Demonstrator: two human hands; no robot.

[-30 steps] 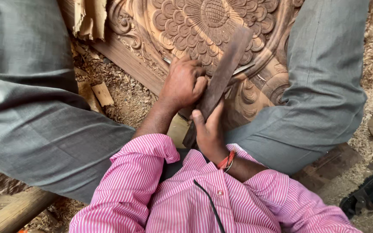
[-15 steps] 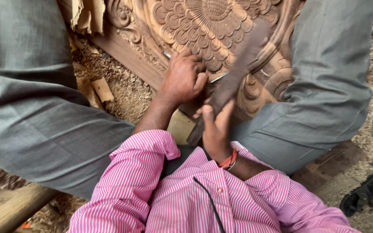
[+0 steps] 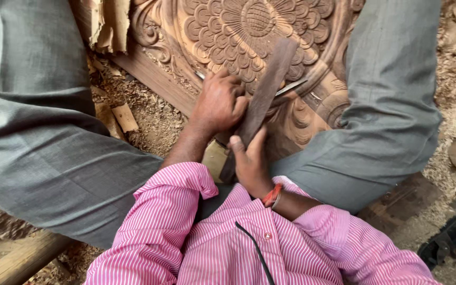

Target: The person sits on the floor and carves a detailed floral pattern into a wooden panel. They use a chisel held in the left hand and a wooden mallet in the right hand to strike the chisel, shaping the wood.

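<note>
1. Between the seated person's spread grey-trousered knees lay the carved wooden panel, its big flower medallion facing up; it lay lower in the view than a second before, so the head seemed to have tipped while the panel itself kept its place on the floor.
2. Around it, wood shavings covered the ground, with a flat offcut to the left and a curled strip of wood on the panel's upper left corner.
3. Across the carving slanted a long dark wooden mallet, its upper end over the petals. A second earlier it had leaned further right; now it stood steeper and nearer the left hand, which read to me as one stroke in a run of tapping.
4. The right hand was closed around the mallet's lower end, thumb up along the wood, an orange band at the wrist.
5. The left hand was curled tightly around a chisel, fist resting on the carving's lower border in the same spot as before; only the thin metal blade showed, pointing right.
6. A dark sandal lay well apart at the lower right.
</note>
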